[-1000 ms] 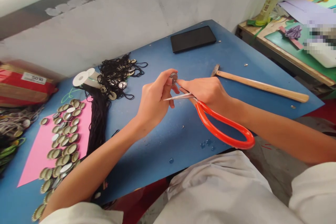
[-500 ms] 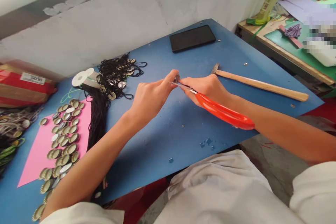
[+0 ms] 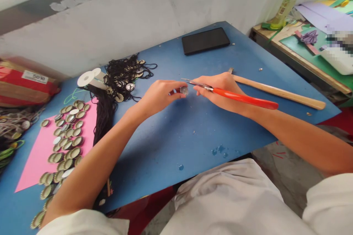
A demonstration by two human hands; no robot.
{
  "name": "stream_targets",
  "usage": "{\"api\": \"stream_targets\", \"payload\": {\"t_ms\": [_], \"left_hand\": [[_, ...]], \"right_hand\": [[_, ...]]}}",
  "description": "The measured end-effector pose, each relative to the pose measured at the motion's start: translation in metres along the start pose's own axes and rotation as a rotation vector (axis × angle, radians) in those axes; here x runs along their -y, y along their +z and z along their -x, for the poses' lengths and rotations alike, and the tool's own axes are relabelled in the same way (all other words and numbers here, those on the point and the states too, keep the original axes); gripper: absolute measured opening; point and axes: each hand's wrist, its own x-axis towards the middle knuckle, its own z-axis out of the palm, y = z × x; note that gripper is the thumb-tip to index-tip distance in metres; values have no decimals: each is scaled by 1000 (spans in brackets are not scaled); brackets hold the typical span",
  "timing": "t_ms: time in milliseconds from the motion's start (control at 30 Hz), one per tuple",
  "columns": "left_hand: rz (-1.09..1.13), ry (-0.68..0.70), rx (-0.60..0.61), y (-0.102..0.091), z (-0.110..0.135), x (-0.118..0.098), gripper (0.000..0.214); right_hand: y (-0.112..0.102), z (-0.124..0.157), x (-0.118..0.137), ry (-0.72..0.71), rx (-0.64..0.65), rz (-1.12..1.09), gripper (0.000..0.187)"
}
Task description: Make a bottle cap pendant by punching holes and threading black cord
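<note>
My left hand [image 3: 158, 95] is above the middle of the blue table, pinching a bottle cap [image 3: 184, 90] between thumb and fingers. The cap's silvery face points to the right. Close by on the right, my right hand [image 3: 217, 88] is closed around red-handled scissors [image 3: 242, 98]. Their thin metal tips point left, a little above the cap and apart from it. The red handles stretch back over my right wrist.
Bottle caps [image 3: 68, 132] lie in rows on pink paper [image 3: 33, 165]. Beside them are black cords [image 3: 103, 117], white spools [image 3: 87, 79] and a tangle of corded caps [image 3: 128, 69]. A hammer [image 3: 278, 91] and a black phone [image 3: 206, 41] lie on the blue table [image 3: 165, 147].
The scissors have come away from the cap, and their handles have swung up. My left hand has turned, so the cap now shows its flat face. A small gap separates my hands.
</note>
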Motion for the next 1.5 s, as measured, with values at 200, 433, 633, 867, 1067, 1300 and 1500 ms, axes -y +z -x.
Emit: {"api": "stream_targets", "payload": {"t_ms": [200, 433, 633, 867, 1067, 1300, 1500], "left_hand": [[29, 118, 199, 7, 2, 6, 52], [-47, -32, -55, -12, 1, 1, 31], [116, 99, -296, -17, 19, -58, 35], [-128, 381, -118, -5, 40, -96, 46], [8, 290, -19, -23, 32, -78, 34], [-56, 284, 144, -19, 24, -58, 32], [-249, 367, 267, 1, 27, -78, 21]], "right_hand": [[0, -4, -1, 105, 9, 337, 34], [-6, -8, 4, 185, 256, 682, 34], [-6, -4, 6, 131, 335, 810, 27], [-4, -5, 16, 185, 384, 823, 30], [-8, -7, 10, 202, 351, 728, 22], [-28, 0, -10, -23, 297, 460, 63], [-21, -5, -12, -17, 113, 395, 60]]}}
